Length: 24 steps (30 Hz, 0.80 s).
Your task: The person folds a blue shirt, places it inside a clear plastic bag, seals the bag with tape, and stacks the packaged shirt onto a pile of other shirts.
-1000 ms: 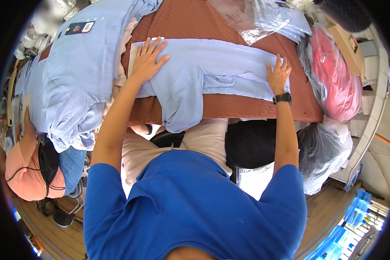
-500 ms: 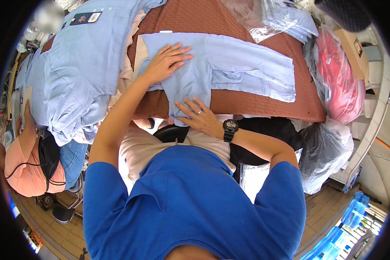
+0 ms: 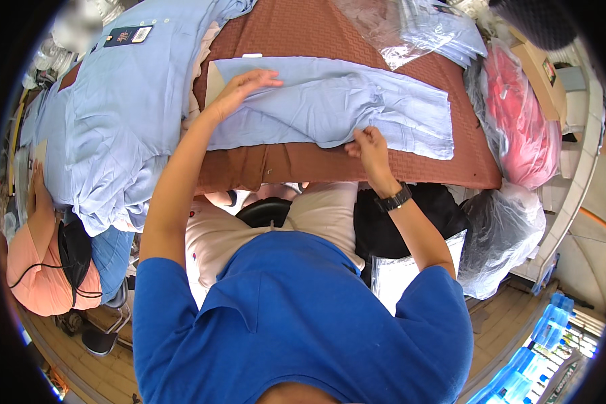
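A light blue folded shirt [image 3: 303, 101] lies as a long strip across the brown textured table cover. At its left end a beige card [image 3: 214, 84] peeks out, and a small white tab [image 3: 252, 56] shows at its far edge. Over that left part is my left hand [image 3: 244, 87], fingers stretched out and holding nothing; whether it touches the cloth is unclear. My right hand [image 3: 372, 149], with a black watch on its wrist, pinches the near edge of the shirt right of the middle, where the cloth bunches into creases.
More light blue shirts [image 3: 128, 87] with a dark tag are piled at the left. Beside them a person in a peach top [image 3: 37, 262] has a hand near a beige card. Bagged blue shirts [image 3: 444, 34] lie far right, near a bagged red bundle [image 3: 518, 121].
My right hand has moved right and away from me, folding the hanging sleeve up onto the shirt, and its spread fingers have closed. My left hand has shifted left and lifted its fingers.
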Each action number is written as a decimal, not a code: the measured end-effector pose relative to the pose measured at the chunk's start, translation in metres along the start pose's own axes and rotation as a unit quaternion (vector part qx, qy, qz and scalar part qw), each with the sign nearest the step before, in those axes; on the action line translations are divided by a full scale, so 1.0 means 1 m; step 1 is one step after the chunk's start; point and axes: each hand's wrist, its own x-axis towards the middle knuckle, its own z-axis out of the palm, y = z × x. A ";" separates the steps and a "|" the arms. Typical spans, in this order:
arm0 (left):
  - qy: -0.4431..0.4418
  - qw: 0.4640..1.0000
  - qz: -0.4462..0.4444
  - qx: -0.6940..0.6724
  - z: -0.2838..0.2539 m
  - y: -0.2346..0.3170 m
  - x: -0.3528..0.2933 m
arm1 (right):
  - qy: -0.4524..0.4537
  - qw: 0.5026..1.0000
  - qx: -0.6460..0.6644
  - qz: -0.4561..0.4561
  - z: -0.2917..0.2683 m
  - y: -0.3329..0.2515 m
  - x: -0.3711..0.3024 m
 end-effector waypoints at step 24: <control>0.071 0.980 0.048 0.178 -0.003 -0.013 0.024 | 0.110 0.891 -0.276 -0.343 0.000 -0.129 0.148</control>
